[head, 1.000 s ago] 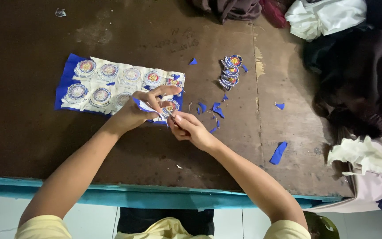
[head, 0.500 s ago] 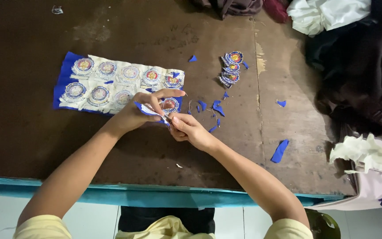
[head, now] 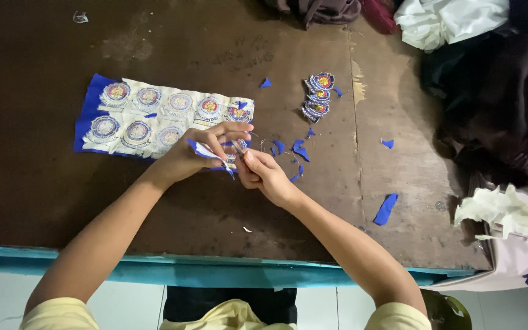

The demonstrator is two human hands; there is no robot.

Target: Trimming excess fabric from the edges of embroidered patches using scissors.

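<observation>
A blue and white fabric sheet (head: 154,116) with several round embroidered patches lies on the dark brown table (head: 44,183). My left hand (head: 200,153) pinches the sheet's lower right corner and lifts it a little. My right hand (head: 264,174) is closed around a small cutting tool, probably scissors, working at that same corner; the blades are mostly hidden between my fingers. A small pile of cut-out round patches (head: 318,98) rests on the table beyond my right hand. Blue fabric scraps (head: 294,150) lie scattered just right of my hands.
A larger blue scrap (head: 386,209) lies to the right. Dark and white clothing (head: 496,110) is heaped along the right side, with crumpled white cloth (head: 502,211) at the right edge. More garments (head: 325,9) sit at the far edge. The table's near edge (head: 215,269) is turquoise.
Both hands stay at the sheet's corner, with small finger shifts as the cutting goes on. The view has drifted slightly; the sheet and the pile have not moved.
</observation>
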